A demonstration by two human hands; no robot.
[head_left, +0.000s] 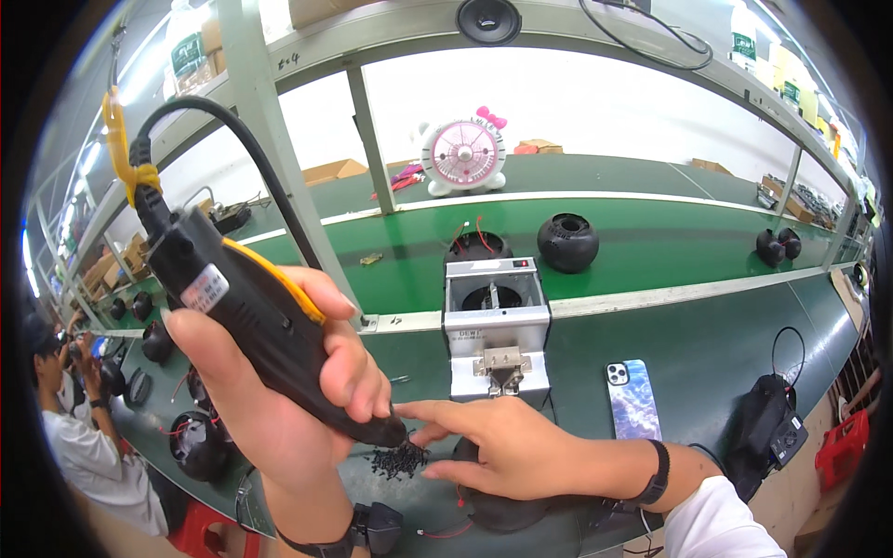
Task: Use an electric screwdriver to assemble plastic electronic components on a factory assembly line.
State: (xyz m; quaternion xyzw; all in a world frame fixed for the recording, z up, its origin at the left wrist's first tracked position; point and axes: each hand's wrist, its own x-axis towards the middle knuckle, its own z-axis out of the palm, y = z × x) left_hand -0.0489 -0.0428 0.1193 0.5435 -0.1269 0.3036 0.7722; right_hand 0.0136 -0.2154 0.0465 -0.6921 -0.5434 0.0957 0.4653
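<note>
My left hand (pixel 298 391) is wrapped round a black electric screwdriver (pixel 265 325) with a yellow lever, its nose tilted down to the right. A cable runs from its upper end, tied with a yellow cord. My right hand (pixel 512 446) reaches in from the right, index finger stretched to the screwdriver's nose, thumb apart from it. Whether the finger touches the nose I cannot tell. Below the fingertips lies a pile of small black screws (pixel 398 459) on the green bench. A black rounded housing (pixel 512 510) sits partly hidden under my right hand.
A silver screw feeder (pixel 496 325) stands just ahead. Black round housings (pixel 568 243) rest on the green belt behind it. A phone (pixel 633 400) and a black power adapter (pixel 789 437) lie to the right. A co-worker (pixel 93 428) sits far left. A pink-white fan (pixel 465 156) stands behind.
</note>
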